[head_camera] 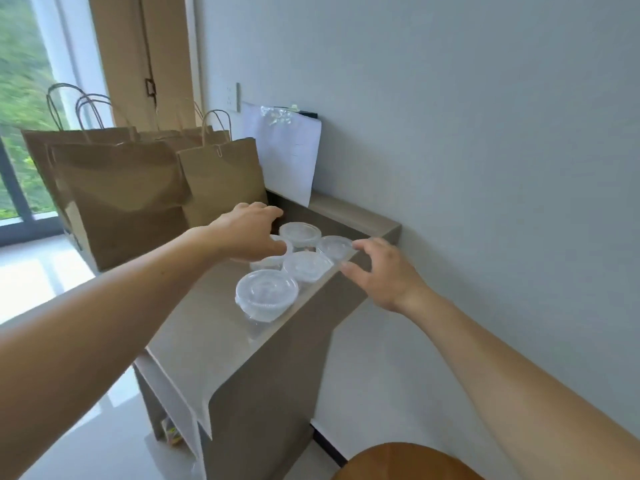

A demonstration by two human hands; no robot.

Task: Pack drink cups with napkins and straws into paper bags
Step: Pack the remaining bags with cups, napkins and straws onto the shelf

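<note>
Rounded wooden seat (408, 462) sat lowest in view. Beyond it, the right hand (379, 273) hung with fingers spread and loosely bent, holding nothing, just beside the lidded clear cups (266, 294) clustered on the beige counter (207, 327). The left hand (249, 232) reached over one cup; its grip could not be told. Brown paper bags (119, 192) stood behind.

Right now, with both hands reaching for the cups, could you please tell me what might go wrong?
1. The clear plastic lidded cups stand close to the edge of the beige desk, just beside the right hand; a nudge there could push one off.
2. The cups are packed tightly, so the left hand, reaching over them, might tip a neighbour.
</note>
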